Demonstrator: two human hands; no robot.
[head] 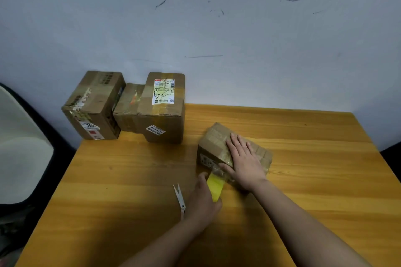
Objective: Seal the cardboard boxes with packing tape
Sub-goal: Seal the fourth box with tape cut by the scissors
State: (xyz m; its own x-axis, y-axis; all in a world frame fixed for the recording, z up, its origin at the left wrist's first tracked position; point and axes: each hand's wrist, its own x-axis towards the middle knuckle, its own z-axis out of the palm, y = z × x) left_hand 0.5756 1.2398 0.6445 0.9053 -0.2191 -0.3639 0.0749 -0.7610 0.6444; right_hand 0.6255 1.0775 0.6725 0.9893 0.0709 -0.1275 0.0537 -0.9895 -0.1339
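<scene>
Right hand [245, 160] lies flat, fingers straight, pinning the small, light-looking cardboard box [213, 143] mid-table, while the left hand [204, 199] grips the yellow tape roll [214, 186] just near of it, best held by its rim.

The table [303, 158] is smooth, glossy orange-stained wood. The boxes [217, 136] are matt brown cardboard under shiny clear tape [219, 172], with paper labels [163, 91]; the scissors [179, 196] have pale metal blades

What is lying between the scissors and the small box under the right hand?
The left hand holding the yellow tape roll lies between the scissors and the small box, in the head view.
</scene>
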